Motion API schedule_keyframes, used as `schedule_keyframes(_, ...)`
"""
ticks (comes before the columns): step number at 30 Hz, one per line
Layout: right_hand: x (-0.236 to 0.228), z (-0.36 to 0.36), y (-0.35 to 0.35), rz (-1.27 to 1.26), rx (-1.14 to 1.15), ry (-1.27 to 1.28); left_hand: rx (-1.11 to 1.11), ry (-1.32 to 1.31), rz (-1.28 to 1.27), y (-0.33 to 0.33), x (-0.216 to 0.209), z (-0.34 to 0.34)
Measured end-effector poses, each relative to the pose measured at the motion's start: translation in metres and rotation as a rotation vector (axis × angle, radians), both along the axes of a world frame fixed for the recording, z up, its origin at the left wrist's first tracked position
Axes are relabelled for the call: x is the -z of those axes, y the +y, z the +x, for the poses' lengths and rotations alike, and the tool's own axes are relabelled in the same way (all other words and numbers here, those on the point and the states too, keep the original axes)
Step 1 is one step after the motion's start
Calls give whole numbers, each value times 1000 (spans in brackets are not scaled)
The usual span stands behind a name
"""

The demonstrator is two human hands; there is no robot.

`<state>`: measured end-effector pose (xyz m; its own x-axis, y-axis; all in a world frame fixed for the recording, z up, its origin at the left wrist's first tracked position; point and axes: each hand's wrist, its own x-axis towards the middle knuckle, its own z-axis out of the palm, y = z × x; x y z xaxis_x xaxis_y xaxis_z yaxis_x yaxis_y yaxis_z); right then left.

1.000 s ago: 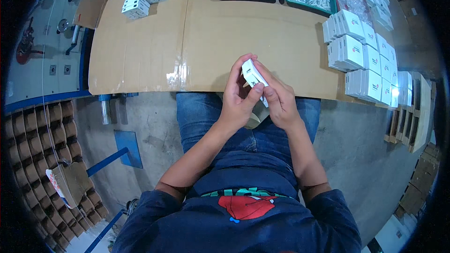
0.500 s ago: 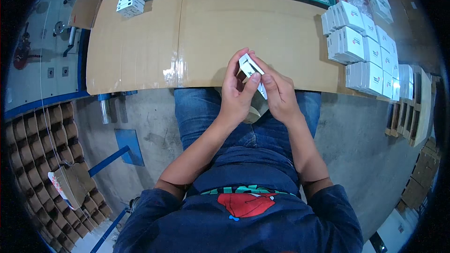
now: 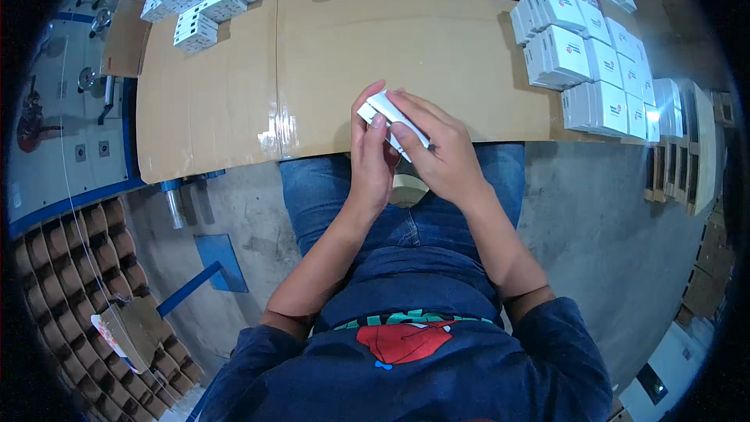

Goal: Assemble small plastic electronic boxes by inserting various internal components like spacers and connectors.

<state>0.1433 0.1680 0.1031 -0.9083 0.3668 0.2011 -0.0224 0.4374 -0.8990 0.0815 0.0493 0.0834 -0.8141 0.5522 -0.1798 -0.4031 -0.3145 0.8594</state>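
Both hands grip one small white box [image 3: 388,113]: left hand [image 3: 373,158] beneath, right hand [image 3: 439,158] over it. Probably closing it; next, tucking the flap needs fingertip precision.

Single head-worn fisheye view, looking steeply down from above the seated person, close over both forearms and lap, cardboard-covered table [image 3: 234,109] filling the upper frame, concrete floor at both sides, straight edges bowing toward the dark circular rim
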Motion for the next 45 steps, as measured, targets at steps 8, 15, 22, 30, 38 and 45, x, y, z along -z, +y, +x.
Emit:
schedule_keyframes(8,-10,4,3,-24,-89,-42,-90,-231,70,1,-12,-4)
schedule_keyframes(15,-1,7,10,-265,-102,-25,-19,-512,202,-12,-7,-20)
schedule_keyframes(22,-5,4,15,47,-114,149,-3,-711,234,-13,-6,-16)
schedule_keyframes(30,-5,3,5,-181,-170,222,-114,-584,166,-10,6,-3)
schedule_keyframes(38,-19,3,-9,-362,-308,201,-318,-148,183,-15,34,-4)
schedule_keyframes(45,-13,5,-6,-253,-232,204,-258,222,-27,-23,23,5)
